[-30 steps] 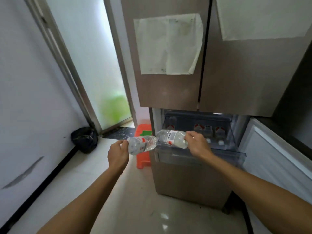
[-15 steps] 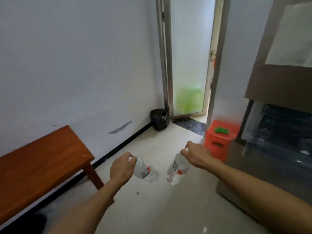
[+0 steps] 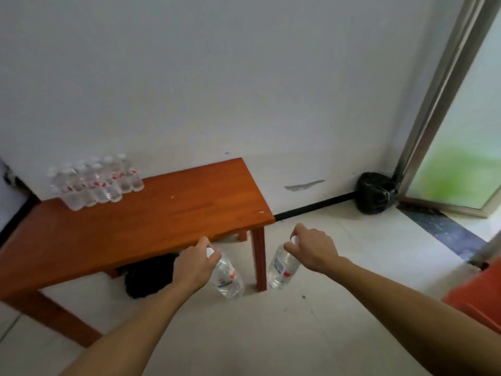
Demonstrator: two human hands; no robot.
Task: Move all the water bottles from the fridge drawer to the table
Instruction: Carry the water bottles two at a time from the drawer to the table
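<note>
My left hand [image 3: 193,263] grips a clear water bottle [image 3: 227,276] by its white cap; the bottle hangs down just in front of the table's near edge. My right hand [image 3: 311,246] holds a second water bottle [image 3: 282,267] by the cap, hanging beside the table's right front leg. The low wooden table [image 3: 162,213] stands against the white wall. Several water bottles [image 3: 95,183] stand grouped at its far left corner. The fridge is out of view.
A black bag [image 3: 147,276] lies under the table. Another black bag [image 3: 375,192] sits in the corner by the frosted glass door [image 3: 461,169]. An orange stool [image 3: 479,302] shows at the right edge. Pale tiled floor lies between me and the table.
My view has turned left from the fridge to the table. Both hands carried their bottles toward the table's right end, and the bottles now hang cap-up.
</note>
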